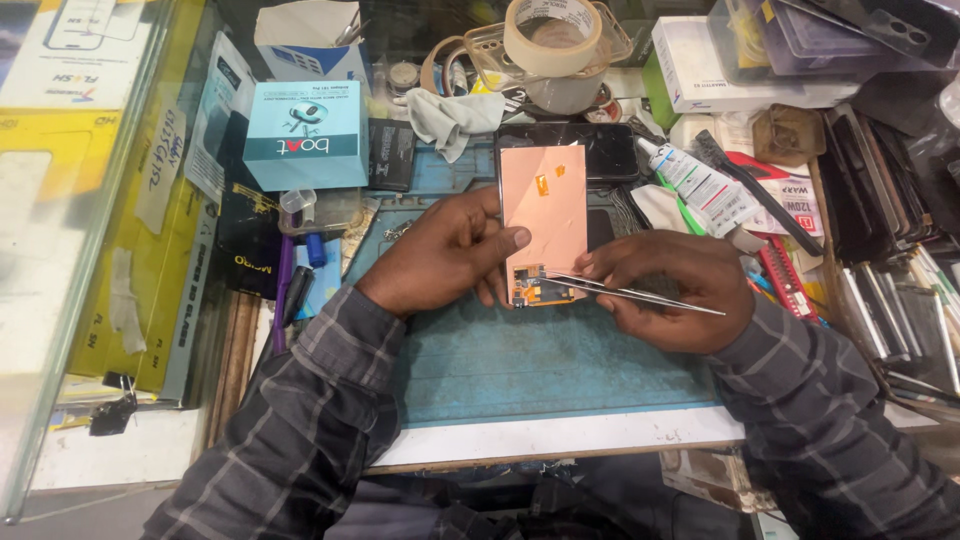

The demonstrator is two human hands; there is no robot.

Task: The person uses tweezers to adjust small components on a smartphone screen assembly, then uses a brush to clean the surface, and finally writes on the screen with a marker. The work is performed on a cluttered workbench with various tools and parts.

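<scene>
Head view looks down on a thin, flat phone display panel with a copper-coloured back [545, 205], lying on a blue-green work mat [540, 360]. Left hand [440, 255] pinches the panel's left edge, thumb on top. Right hand [665, 290] is pressed together around slim metal tweezers [625, 290], tips at the orange flex circuit [540, 290] on the lower end. It looks light, stiff and fragile; gripping its edges seems safest.

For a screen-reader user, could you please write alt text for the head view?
Left hand steadies a copper-backed phone screen on a blue mat while the right hand works tweezers at its lower edge. Boxes, tape roll and glue tube crowd the bench.
</scene>
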